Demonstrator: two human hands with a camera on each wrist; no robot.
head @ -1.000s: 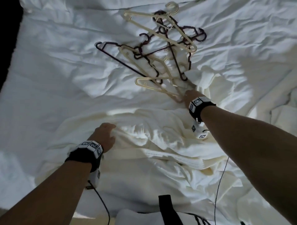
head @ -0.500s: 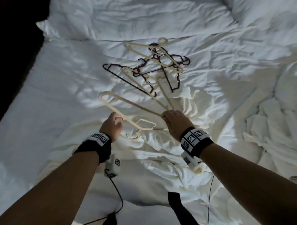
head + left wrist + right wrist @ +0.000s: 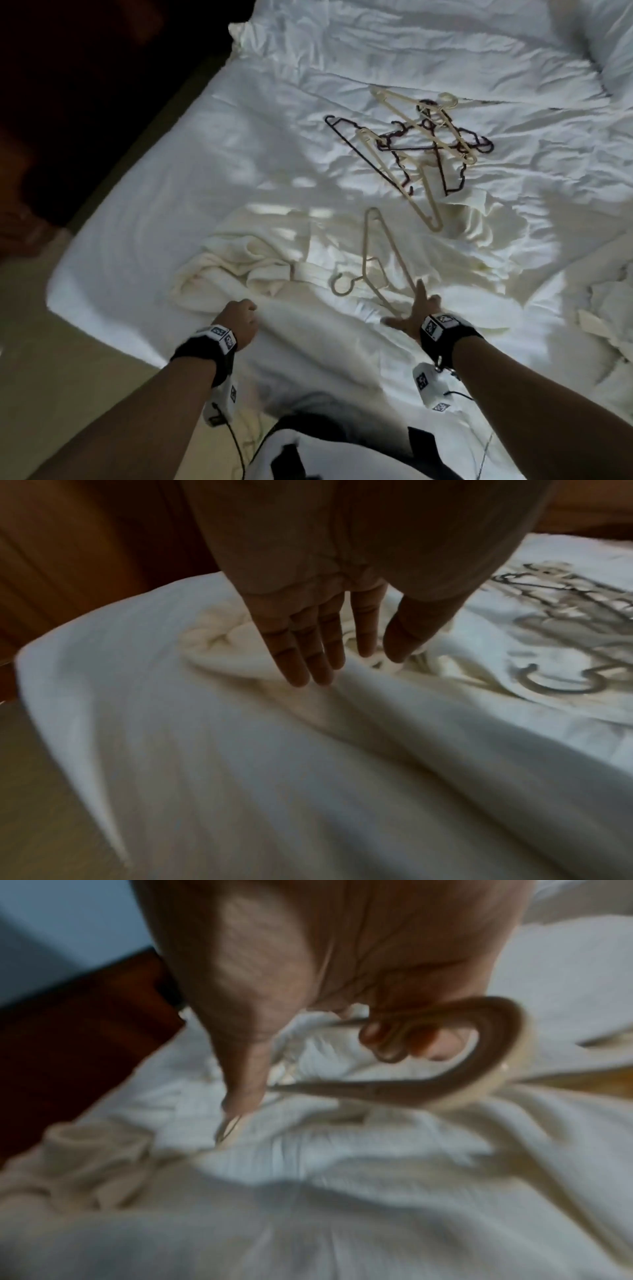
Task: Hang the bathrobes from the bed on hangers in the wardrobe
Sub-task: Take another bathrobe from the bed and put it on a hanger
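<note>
Bed (image 3: 212,164) wide and rumpled, cream bathrobe (image 3: 239,270) crumpled near its foot. Tangle of hangers (image 3: 421,144) well up the sheet, one cream hanger (image 3: 376,253) lying on the robe. Left hand (image 3: 308,631) flat, fingers straight on the robe; right hand (image 3: 416,313) spread loose at the hanger's end, gripping nothing.

My right wrist view is smeared: the cream hanger (image 3: 493,1053) blurs across my fingers (image 3: 383,1039), so my grip is unclear. At three o'clock another bathrobe (image 3: 609,308) runs off the head view's edge.
</note>
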